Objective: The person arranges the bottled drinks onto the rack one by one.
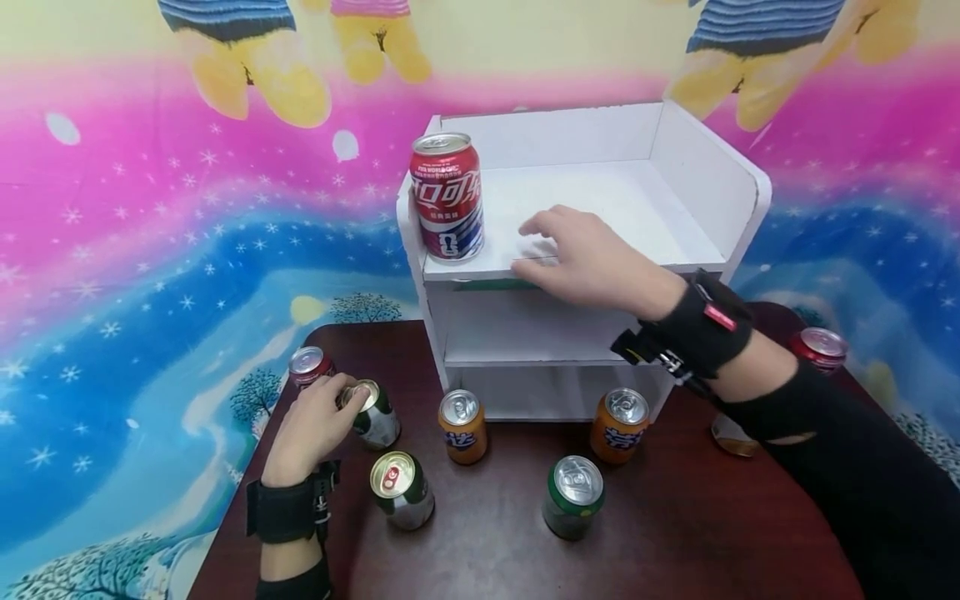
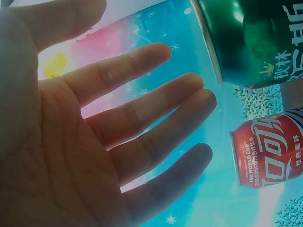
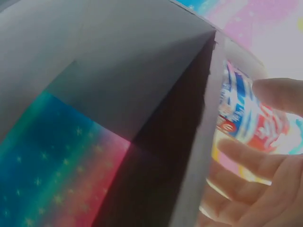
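Standing upright on the table (image 1: 487,562), the farther green-and-silver can (image 1: 379,427) is situated just right of the nearer, empty left hand (image 1: 311,425), whose fingers are extended, while the unclosed, empty right hand (image 1: 588,262) is held right of the red can (image 1: 447,200).

A dark brown table (image 1: 487,562) is carrying a white shelf (image 1: 607,196) by its far edge. A red can (image 1: 447,200) is standing on the shelf's front left corner. Near the tabletop's left edge, a second red can (image 1: 308,368) and two green-and-silver cans (image 1: 379,427) are standing. Two orange cans (image 1: 467,446) are standing before the shelf's front edge, a green can (image 1: 573,500) nearer the tabletop's near edge. A third red can (image 1: 819,354) is standing toward the right edge.
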The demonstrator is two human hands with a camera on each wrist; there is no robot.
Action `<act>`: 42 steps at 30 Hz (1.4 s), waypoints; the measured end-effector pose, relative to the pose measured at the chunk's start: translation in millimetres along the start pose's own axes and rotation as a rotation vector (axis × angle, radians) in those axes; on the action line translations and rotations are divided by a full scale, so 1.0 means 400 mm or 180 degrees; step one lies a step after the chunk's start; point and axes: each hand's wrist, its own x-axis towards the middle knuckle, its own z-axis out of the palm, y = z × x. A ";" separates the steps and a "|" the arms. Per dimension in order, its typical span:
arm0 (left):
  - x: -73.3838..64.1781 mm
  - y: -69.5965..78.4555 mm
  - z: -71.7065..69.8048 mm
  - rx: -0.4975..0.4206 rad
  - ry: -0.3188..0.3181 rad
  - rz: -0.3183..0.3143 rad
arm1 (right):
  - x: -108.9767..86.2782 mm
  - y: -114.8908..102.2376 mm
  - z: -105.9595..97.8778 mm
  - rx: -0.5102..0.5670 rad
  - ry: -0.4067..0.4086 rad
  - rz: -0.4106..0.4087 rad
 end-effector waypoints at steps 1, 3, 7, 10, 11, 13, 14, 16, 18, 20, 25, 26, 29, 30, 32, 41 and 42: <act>0.001 0.000 0.000 -0.0001 0.0008 0.0010 | -0.018 0.006 -0.005 -0.0046 0.0025 -0.0058; 0.000 0.001 -0.001 0.0001 0.0013 0.0027 | -0.055 0.017 -0.014 -0.0094 0.0075 -0.0159; -0.003 0.002 -0.001 0.0008 -0.0005 0.0033 | -0.125 0.036 -0.029 -0.0131 0.0182 -0.0269; -0.006 0.004 -0.001 0.0018 -0.0043 0.0023 | -0.172 0.052 -0.039 -0.0129 0.0281 -0.0366; -0.006 0.004 -0.001 0.0021 -0.0047 0.0023 | -0.188 0.057 -0.040 -0.0142 0.0300 -0.0396; -0.008 0.004 0.000 0.0026 -0.0052 0.0018 | -0.216 0.072 -0.039 -0.0150 0.0282 -0.0446; -0.008 0.002 0.001 0.0030 -0.0049 0.0017 | -0.229 0.082 -0.035 -0.0174 0.0242 -0.0463; -0.007 -0.001 0.003 0.0028 -0.0047 0.0015 | -0.252 0.102 -0.025 -0.0208 0.0109 -0.0434; -0.006 -0.006 0.007 0.0051 -0.0049 0.0010 | -0.274 0.127 -0.011 -0.0233 -0.0050 -0.0377; -0.006 -0.013 0.011 0.0080 -0.0068 -0.0002 | -0.295 0.153 0.005 -0.0267 -0.0203 -0.0306; -0.003 -0.035 0.030 0.0083 -0.0085 -0.0027 | -0.352 0.214 0.041 -0.0280 -0.0429 -0.0144; -0.002 -0.040 0.034 0.0061 -0.0085 -0.0026 | -0.363 0.223 0.047 -0.0258 -0.0447 -0.0122; 0.003 -0.056 0.049 -0.0035 -0.0082 -0.0029 | -0.393 0.250 0.066 -0.0132 -0.0502 -0.0002; 0.006 -0.062 0.054 -0.0069 -0.0076 -0.0022 | -0.402 0.257 0.073 -0.0081 -0.0510 0.0068; 0.010 -0.073 0.068 -0.0172 -0.0071 0.0008 | -0.419 0.269 0.087 0.0022 -0.0511 0.0203; 0.011 -0.113 0.138 -0.0738 -0.0023 0.0121 | -0.487 0.320 0.137 0.0314 -0.0432 0.0572; 0.011 -0.115 0.142 -0.0833 -0.0032 0.0078 | -0.491 0.325 0.139 0.0339 -0.0413 0.0596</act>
